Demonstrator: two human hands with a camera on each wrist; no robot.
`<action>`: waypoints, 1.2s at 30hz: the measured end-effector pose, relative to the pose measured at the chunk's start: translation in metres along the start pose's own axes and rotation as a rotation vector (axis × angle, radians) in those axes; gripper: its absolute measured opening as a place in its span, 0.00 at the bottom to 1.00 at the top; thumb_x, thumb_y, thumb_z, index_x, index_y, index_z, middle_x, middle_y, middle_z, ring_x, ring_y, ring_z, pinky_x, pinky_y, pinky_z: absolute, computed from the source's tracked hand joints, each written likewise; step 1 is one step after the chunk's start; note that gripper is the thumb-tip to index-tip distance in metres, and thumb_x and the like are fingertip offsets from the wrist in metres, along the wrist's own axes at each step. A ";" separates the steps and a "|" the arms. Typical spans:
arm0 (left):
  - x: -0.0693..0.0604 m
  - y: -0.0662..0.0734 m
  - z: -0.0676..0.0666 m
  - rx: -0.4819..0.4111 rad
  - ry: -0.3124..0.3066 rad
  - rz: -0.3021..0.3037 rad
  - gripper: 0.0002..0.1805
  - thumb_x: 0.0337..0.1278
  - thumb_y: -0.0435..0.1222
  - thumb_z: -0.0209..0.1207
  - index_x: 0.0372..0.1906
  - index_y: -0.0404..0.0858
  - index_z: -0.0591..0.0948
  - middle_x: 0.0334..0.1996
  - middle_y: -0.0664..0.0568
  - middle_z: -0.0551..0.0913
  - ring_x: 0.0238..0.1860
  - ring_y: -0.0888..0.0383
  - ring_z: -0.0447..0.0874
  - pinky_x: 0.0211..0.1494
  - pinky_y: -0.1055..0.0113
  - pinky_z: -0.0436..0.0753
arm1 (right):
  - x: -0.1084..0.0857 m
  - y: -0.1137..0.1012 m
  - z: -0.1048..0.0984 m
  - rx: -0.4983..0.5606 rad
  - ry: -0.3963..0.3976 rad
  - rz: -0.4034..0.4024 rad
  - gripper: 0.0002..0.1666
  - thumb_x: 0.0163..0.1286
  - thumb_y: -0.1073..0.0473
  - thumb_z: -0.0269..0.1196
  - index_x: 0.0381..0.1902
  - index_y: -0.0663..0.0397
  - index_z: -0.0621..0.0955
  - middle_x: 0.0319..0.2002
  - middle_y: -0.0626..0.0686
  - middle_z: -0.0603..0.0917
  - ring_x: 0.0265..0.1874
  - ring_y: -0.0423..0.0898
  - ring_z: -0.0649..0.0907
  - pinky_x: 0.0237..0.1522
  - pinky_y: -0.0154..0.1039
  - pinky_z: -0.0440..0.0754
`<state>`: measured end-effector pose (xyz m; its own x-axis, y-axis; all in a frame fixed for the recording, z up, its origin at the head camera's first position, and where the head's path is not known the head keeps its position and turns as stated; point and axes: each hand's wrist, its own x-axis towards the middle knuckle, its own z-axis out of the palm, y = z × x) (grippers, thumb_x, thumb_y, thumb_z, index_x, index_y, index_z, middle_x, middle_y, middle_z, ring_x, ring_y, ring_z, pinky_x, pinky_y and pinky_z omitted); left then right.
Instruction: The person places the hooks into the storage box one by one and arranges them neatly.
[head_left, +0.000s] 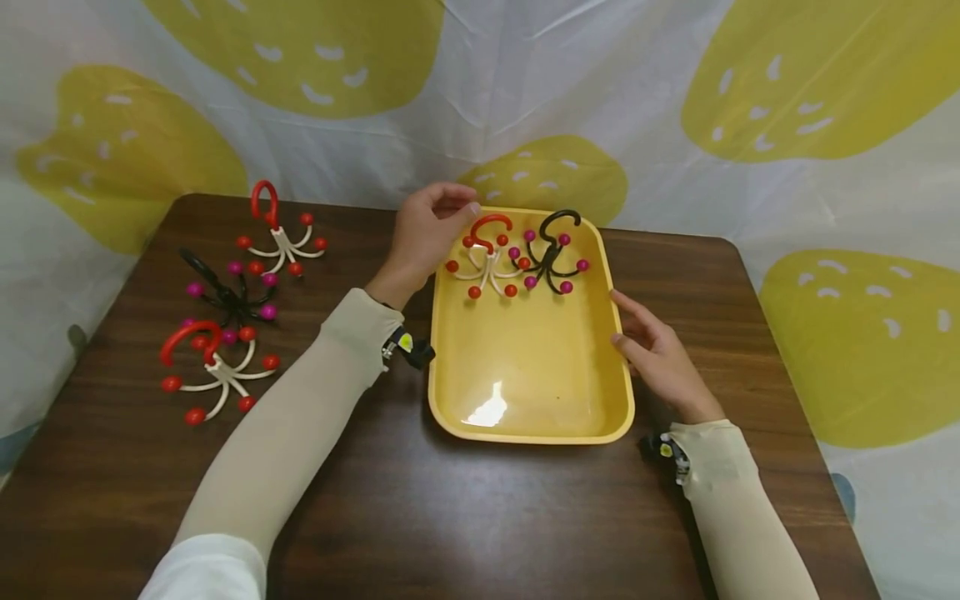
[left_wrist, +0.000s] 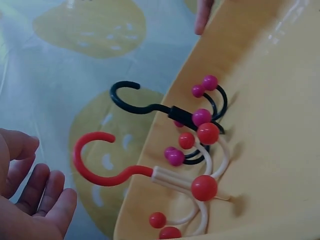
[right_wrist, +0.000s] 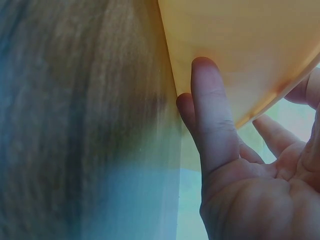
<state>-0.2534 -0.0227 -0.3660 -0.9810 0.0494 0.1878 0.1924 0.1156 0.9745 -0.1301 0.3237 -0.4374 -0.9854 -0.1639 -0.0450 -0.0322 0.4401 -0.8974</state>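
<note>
A yellow plastic tray [head_left: 517,358] sits on the table. At its far end stand two multi-arm hook hangers: a white one [head_left: 491,261] with a red hook and red ball tips, and a black one [head_left: 552,253] with magenta tips. Just off the tray's far left corner is my left hand [head_left: 422,237]. Its fingers are loosely bent and hold nothing; the left wrist view shows a gap between them and the red hook [left_wrist: 102,180]. My right hand [head_left: 666,367] touches the tray's right side, its straight fingers [right_wrist: 212,110] lying against the outer wall.
Left of the tray, three more hangers stand on the dark wooden table [head_left: 465,517]: a white-and-red one [head_left: 281,242] at the back, a black-and-magenta one [head_left: 234,298], and another white-and-red one [head_left: 220,369] in front, beside my left forearm. A patterned curtain [head_left: 525,67] hangs behind.
</note>
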 end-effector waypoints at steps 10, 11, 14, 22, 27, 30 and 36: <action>-0.009 0.014 -0.017 -0.071 0.013 0.015 0.13 0.70 0.34 0.67 0.54 0.32 0.86 0.48 0.45 0.87 0.52 0.53 0.85 0.60 0.65 0.83 | -0.001 0.001 -0.002 -0.012 0.002 0.000 0.38 0.81 0.62 0.57 0.84 0.41 0.62 0.57 0.70 0.82 0.32 0.39 0.83 0.27 0.34 0.84; -0.010 0.015 -0.019 -0.068 0.013 0.018 0.13 0.71 0.34 0.67 0.55 0.32 0.86 0.49 0.45 0.87 0.52 0.54 0.85 0.60 0.66 0.83 | -0.001 0.000 -0.002 -0.015 0.002 -0.001 0.38 0.81 0.62 0.57 0.84 0.41 0.62 0.58 0.70 0.82 0.32 0.39 0.83 0.27 0.35 0.84; -0.013 0.019 -0.023 -0.058 0.009 0.027 0.14 0.71 0.35 0.67 0.55 0.33 0.86 0.49 0.45 0.87 0.52 0.55 0.85 0.59 0.66 0.83 | 0.000 0.000 -0.003 -0.022 0.003 0.000 0.38 0.81 0.62 0.58 0.84 0.40 0.62 0.58 0.70 0.82 0.33 0.39 0.83 0.27 0.35 0.84; -0.025 0.032 -0.032 -0.088 0.018 0.056 0.15 0.68 0.32 0.68 0.56 0.32 0.86 0.47 0.47 0.88 0.50 0.55 0.86 0.58 0.68 0.83 | -0.002 0.000 -0.004 -0.029 0.009 -0.004 0.38 0.81 0.62 0.58 0.84 0.41 0.63 0.58 0.69 0.83 0.30 0.39 0.81 0.26 0.36 0.82; -0.034 0.040 -0.042 -0.059 0.019 0.083 0.16 0.68 0.34 0.68 0.57 0.34 0.86 0.49 0.48 0.88 0.50 0.58 0.86 0.58 0.69 0.83 | -0.002 0.000 -0.004 -0.034 0.011 -0.003 0.38 0.81 0.63 0.58 0.84 0.41 0.63 0.59 0.70 0.83 0.29 0.39 0.81 0.26 0.35 0.81; -0.039 0.044 -0.049 -0.056 0.025 0.108 0.16 0.68 0.35 0.68 0.57 0.33 0.86 0.48 0.50 0.87 0.49 0.60 0.86 0.57 0.70 0.83 | -0.003 -0.001 -0.003 -0.034 0.010 0.001 0.38 0.81 0.63 0.58 0.84 0.41 0.63 0.60 0.70 0.82 0.29 0.40 0.81 0.26 0.35 0.82; -0.054 0.050 -0.066 -0.082 0.056 0.142 0.16 0.67 0.32 0.69 0.57 0.32 0.86 0.46 0.56 0.87 0.48 0.62 0.87 0.56 0.71 0.84 | -0.003 -0.003 -0.003 -0.026 0.001 0.003 0.38 0.81 0.62 0.58 0.84 0.41 0.62 0.61 0.71 0.82 0.30 0.40 0.82 0.27 0.35 0.83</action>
<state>-0.1924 -0.0846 -0.3191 -0.9444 0.0037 0.3289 0.3288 0.0304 0.9439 -0.1279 0.3255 -0.4335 -0.9857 -0.1620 -0.0469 -0.0341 0.4637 -0.8853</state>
